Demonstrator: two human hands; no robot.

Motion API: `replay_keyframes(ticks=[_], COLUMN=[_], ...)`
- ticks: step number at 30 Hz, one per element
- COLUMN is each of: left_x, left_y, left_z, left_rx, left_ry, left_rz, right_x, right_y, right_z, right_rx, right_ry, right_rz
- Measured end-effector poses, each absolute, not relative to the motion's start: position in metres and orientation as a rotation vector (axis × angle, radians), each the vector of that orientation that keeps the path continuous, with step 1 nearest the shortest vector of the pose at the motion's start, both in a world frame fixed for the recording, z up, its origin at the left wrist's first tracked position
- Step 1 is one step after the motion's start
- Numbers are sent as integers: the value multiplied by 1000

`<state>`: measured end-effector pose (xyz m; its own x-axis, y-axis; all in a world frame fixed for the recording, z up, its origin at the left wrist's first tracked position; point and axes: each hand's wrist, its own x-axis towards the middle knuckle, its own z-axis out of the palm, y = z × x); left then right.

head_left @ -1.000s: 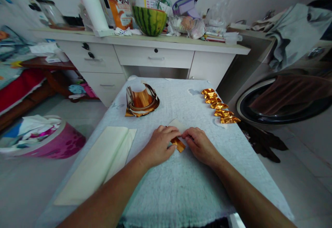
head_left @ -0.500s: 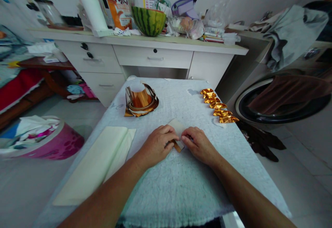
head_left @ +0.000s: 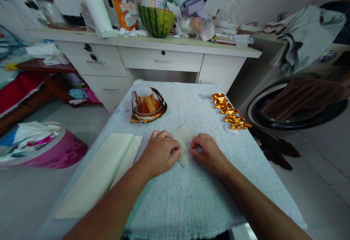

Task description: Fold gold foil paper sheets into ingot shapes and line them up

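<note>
Pale paper piece — lying on the cloth-covered table, between left hand and right hand. Fingers, both: resting half-curled at its opposite sides; any pinch is remaining unclear. Sound handling, seemingly: keeping edges aligned — pressing lightly, evenly.

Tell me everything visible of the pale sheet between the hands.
The pale sheet is off-white and looks like thin paper. It lies on the table's cloth, one corner pointing away from the person. A line, perhaps a fold, crosses it. The left hand covers part of its left side; the right hand is at its right edge.
</note>
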<state>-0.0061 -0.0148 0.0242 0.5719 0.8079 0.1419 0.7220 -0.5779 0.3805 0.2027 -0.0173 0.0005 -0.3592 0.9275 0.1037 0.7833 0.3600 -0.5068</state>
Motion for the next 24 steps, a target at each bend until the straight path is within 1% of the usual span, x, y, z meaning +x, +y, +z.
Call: replay_keyframes(ticks=[9, 16, 24], left_x=[-1, -3, -4], left_y=[-15, -13, -13], left_z=[14, 10, 10], left_rx=[2570, 2538, 2515], left_ry=[1295, 1264, 1254], left_rz=[363, 391, 416], right_x=[205, 211, 211], right_y=[-15, -9, -9], right_z=[-2, -5, -7], right_rx=[-1427, -1534, -1503], right_ry=[-2190, -2050, -2032], right_rz=[518, 354, 455])
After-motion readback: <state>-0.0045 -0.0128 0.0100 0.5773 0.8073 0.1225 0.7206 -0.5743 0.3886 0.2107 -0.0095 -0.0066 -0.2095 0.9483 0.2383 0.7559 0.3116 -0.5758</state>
